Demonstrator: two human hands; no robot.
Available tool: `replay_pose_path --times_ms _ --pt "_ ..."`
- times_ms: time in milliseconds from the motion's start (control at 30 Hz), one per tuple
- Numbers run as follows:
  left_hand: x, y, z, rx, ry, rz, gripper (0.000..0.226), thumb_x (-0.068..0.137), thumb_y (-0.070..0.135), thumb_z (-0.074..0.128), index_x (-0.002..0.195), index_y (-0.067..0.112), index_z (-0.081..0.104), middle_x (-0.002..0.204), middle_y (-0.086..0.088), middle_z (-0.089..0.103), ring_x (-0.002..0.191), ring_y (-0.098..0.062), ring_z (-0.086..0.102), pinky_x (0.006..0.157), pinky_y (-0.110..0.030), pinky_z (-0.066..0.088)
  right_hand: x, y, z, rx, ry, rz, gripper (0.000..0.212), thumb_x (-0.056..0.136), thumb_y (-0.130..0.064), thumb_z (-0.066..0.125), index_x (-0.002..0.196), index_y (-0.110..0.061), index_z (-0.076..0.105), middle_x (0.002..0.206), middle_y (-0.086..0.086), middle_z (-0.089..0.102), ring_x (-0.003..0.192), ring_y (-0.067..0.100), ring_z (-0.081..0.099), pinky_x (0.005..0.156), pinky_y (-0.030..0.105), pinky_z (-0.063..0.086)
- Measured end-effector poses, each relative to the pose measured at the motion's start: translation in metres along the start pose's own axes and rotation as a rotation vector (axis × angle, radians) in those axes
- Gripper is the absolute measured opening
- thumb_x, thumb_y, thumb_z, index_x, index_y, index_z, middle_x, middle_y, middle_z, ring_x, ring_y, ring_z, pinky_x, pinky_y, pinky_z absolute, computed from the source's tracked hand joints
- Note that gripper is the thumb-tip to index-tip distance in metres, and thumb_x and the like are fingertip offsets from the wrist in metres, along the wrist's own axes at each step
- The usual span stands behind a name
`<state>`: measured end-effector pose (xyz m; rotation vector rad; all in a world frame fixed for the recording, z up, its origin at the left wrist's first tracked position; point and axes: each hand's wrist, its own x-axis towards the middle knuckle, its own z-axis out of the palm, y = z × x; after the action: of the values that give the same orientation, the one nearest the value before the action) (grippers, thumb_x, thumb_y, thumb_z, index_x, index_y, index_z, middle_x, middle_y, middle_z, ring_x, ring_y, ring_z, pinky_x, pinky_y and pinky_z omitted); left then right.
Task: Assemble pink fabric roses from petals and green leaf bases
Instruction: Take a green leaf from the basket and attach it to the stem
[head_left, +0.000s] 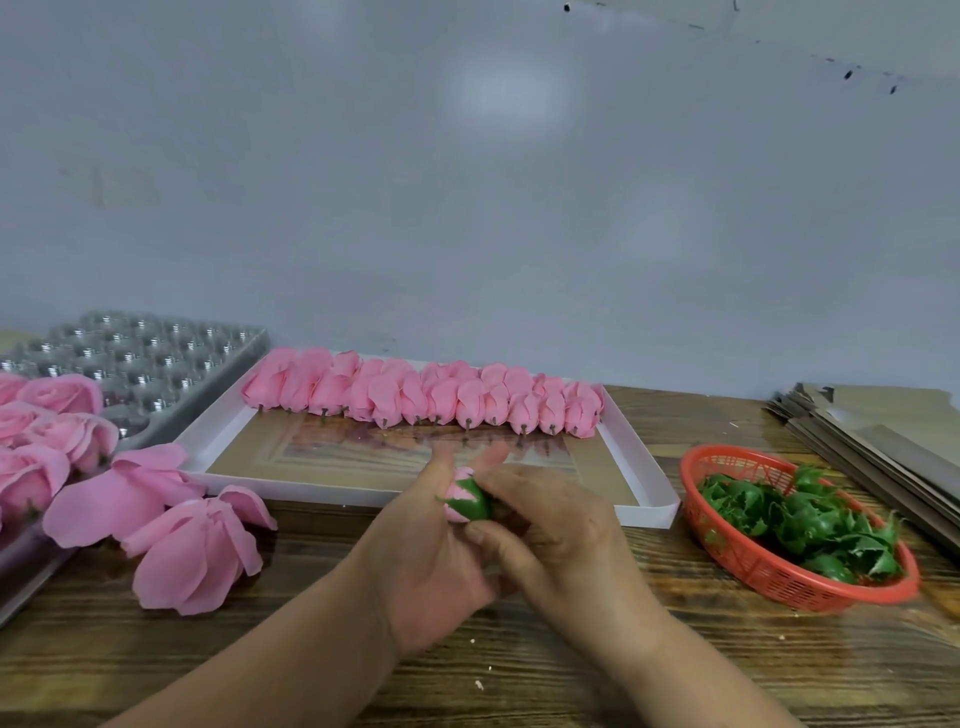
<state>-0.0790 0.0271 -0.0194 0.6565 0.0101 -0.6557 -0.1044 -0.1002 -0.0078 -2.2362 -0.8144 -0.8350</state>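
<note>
A small pink rose bud with a green leaf base (470, 500) wrapped round it sits between both hands over the table's middle. My left hand (423, 551) holds the bud from the left, thumb and a finger up beside it. My right hand (553, 525) pinches the green base from the right and below. A row of pink petal bundles (421, 397) with dark stems lies along the far side of a white tray (652, 480). Green leaf bases (795, 519) fill a red basket (769, 577) on the right.
Loose open pink petal flowers (192, 551) lie on the wooden table at left. Finished pink roses (47, 426) sit in a clear plastic cell tray (156, 358) at far left. Flat cardboard sheets (883, 436) are stacked at far right. A pale wall stands behind.
</note>
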Motion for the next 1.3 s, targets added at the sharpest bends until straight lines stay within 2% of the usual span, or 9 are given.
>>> replay_pose_path --times_ms 67,167,267,533,667,767,967,1133,1300 --pt "0.001 0.000 -0.003 -0.008 -0.005 -0.042 0.065 0.092 0.065 0.025 0.116 0.023 0.069 0.085 -0.007 0.073 0.067 -0.021 0.069 0.070 -0.039 0.057 -0.001 0.003 -0.002 -0.054 -0.067 -0.093 0.027 0.082 -0.016 0.066 0.107 -0.006 0.067 0.099 0.005 0.068 0.084 0.021 0.065 0.067 0.035 0.053" --pt "0.004 -0.002 -0.009 0.019 -0.027 -0.057 0.073 0.094 0.062 0.022 0.089 0.016 0.080 0.095 -0.007 0.074 0.083 -0.023 0.072 0.088 -0.043 0.052 -0.003 0.002 0.000 -0.134 -0.101 -0.148 0.025 0.086 -0.016 0.060 0.107 -0.004 0.067 0.099 0.008 0.067 0.078 0.029 0.065 0.054 0.040 0.052" --pt "0.002 -0.004 -0.010 0.025 -0.059 -0.071 0.074 0.095 0.059 0.023 0.085 0.012 0.079 0.099 -0.011 0.074 0.088 -0.024 0.072 0.072 -0.041 0.060 -0.006 -0.002 0.008 -0.185 -0.036 -0.156 0.022 0.084 -0.019 0.055 0.092 -0.003 0.069 0.087 0.009 0.067 0.069 0.028 0.065 0.045 0.036 0.049" --pt "0.001 -0.005 -0.003 0.084 -0.073 -0.005 0.073 0.087 0.066 0.028 0.096 0.014 0.078 0.108 -0.011 0.072 0.095 -0.023 0.071 0.075 -0.038 0.060 -0.007 -0.001 0.012 -0.139 0.036 -0.070 0.020 0.084 -0.021 0.060 0.096 -0.009 0.070 0.093 0.003 0.069 0.078 0.020 0.067 0.059 0.033 0.054" --pt "0.001 -0.008 -0.002 0.245 -0.083 0.170 0.086 0.066 0.082 0.051 0.115 0.013 0.068 0.119 -0.017 0.066 0.110 -0.025 0.064 0.092 -0.047 0.052 0.003 -0.002 0.005 0.604 0.167 0.552 0.017 0.074 -0.006 0.074 0.073 -0.024 0.074 0.068 0.004 0.069 0.061 0.011 0.063 0.060 0.025 0.052" --pt "-0.001 -0.011 -0.004 0.407 -0.090 0.326 0.101 0.043 0.075 0.077 0.127 0.024 0.057 0.098 0.004 0.071 0.087 -0.010 0.067 0.087 -0.037 0.052 0.007 -0.004 0.001 1.101 0.180 0.835 0.006 0.067 -0.009 0.071 0.072 -0.008 0.073 0.064 0.016 0.067 0.049 0.017 0.059 0.048 0.022 0.052" --pt "-0.002 -0.009 -0.009 0.531 -0.086 0.345 0.053 0.054 0.043 0.088 0.097 0.018 0.069 0.094 -0.020 0.058 0.086 -0.028 0.056 0.082 -0.041 0.051 0.005 -0.013 0.008 1.389 0.078 0.937 0.036 0.068 -0.009 0.062 0.096 0.015 0.062 0.077 0.021 0.067 0.055 0.019 0.061 0.049 0.025 0.055" --pt "-0.005 -0.004 -0.009 0.470 -0.124 0.308 0.047 0.054 0.036 0.085 0.097 0.018 0.074 0.102 -0.021 0.048 0.093 -0.030 0.039 0.063 -0.026 0.045 0.006 -0.016 0.008 1.388 -0.006 0.933 0.018 0.066 -0.016 0.064 0.070 -0.001 0.072 0.054 0.013 0.058 0.044 0.014 0.056 0.045 0.021 0.052" --pt "-0.010 -0.001 -0.004 0.326 -0.151 0.262 0.026 0.064 0.038 0.084 0.077 0.016 0.077 0.113 -0.009 0.068 0.054 -0.007 0.040 0.043 -0.015 0.037 0.006 -0.016 0.007 1.406 -0.026 0.900 0.019 0.068 -0.019 0.063 0.050 -0.014 0.069 0.046 0.002 0.056 0.042 0.012 0.058 0.045 0.021 0.052"
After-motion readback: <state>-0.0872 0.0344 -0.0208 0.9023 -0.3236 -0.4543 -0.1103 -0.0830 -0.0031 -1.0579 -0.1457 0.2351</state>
